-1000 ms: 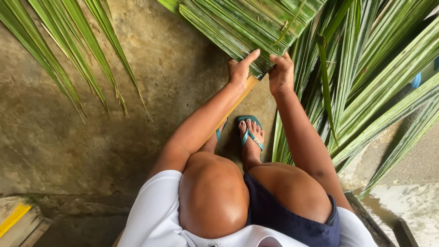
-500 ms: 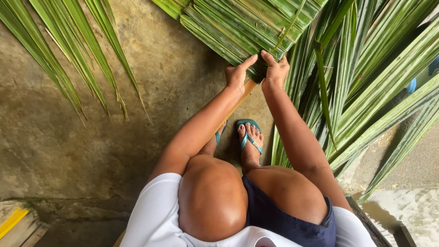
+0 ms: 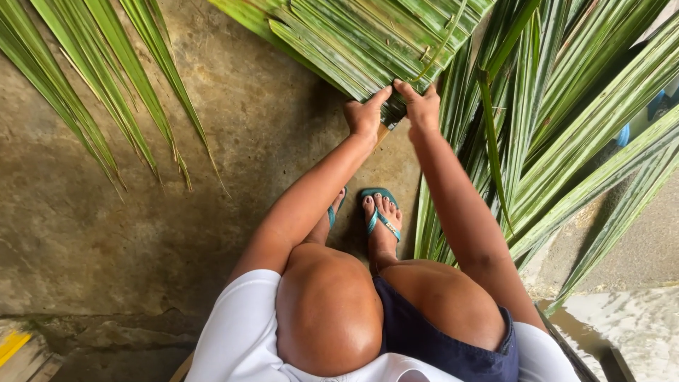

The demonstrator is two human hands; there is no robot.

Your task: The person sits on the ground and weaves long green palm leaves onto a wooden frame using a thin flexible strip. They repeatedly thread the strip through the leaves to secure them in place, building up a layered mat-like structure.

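Observation:
I look down at my knees and feet in teal flip-flops (image 3: 380, 212) on a concrete floor. A woven mat of green palm leaflets (image 3: 368, 42) lies in front of me, on a palm frond. My left hand (image 3: 366, 114) presses on the mat's near edge with the thumb stretched toward the right. My right hand (image 3: 419, 106) sits close beside it, fingers pinching a leaflet at the same edge. The two hands almost touch. A brown midrib (image 3: 382, 134) shows just under the hands.
Long loose palm leaflets (image 3: 566, 141) fan out on the right, and another frond (image 3: 99, 106) spreads at the upper left. Bare concrete floor (image 3: 141, 233) lies to the left. A wet patch (image 3: 622, 325) is at the lower right, a yellow-edged step (image 3: 14, 346) at the lower left.
Both hands have drawn closer together at the mat's near edge; the right hand moved left toward the left hand and now pinches a leaflet.

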